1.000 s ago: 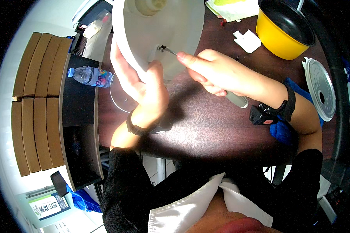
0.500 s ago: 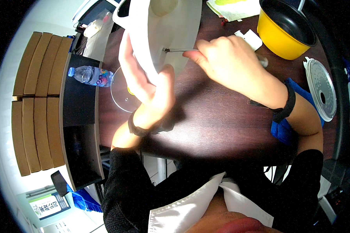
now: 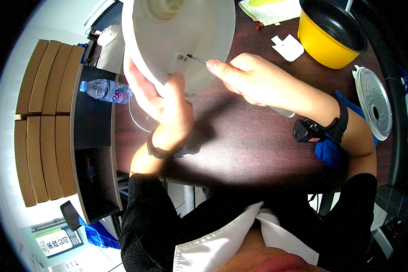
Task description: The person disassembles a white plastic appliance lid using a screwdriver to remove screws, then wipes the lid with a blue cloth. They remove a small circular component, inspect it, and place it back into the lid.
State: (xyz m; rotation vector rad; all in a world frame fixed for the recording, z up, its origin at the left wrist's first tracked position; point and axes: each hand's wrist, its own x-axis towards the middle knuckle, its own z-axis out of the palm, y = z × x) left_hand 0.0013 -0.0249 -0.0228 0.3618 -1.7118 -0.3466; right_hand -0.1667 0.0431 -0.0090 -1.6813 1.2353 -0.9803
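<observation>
My left hand (image 3: 170, 102) grips the lower edge of a white, bowl-like plastic housing (image 3: 167, 36), fingers behind the wall and thumb at the rim. Its hollow inside is turned toward me and the right. Small metal fittings (image 3: 182, 57) sit on the inner wall close to my left thumb. My right hand (image 3: 254, 77) is closed around a screwdriver (image 3: 198, 59), thumb laid along it. The thin shaft points left, its tip just right of the fittings; contact cannot be made out. The handle's pale end shows below my right hand.
A yellow pot (image 3: 317, 43) with a black inside stands at the back right, beside a flat white plastic piece (image 3: 289, 48). A perforated white disc (image 3: 374, 104) leans over a blue cloth (image 3: 328, 153). A water bottle (image 3: 105, 89) and a clear round lid (image 3: 137, 111) lie left.
The housing has turned, showing more of its inside, and shifted left with my left hand. My right hand has rolled and moved slightly down and left; the screwdriver now slants upward to its tip.
</observation>
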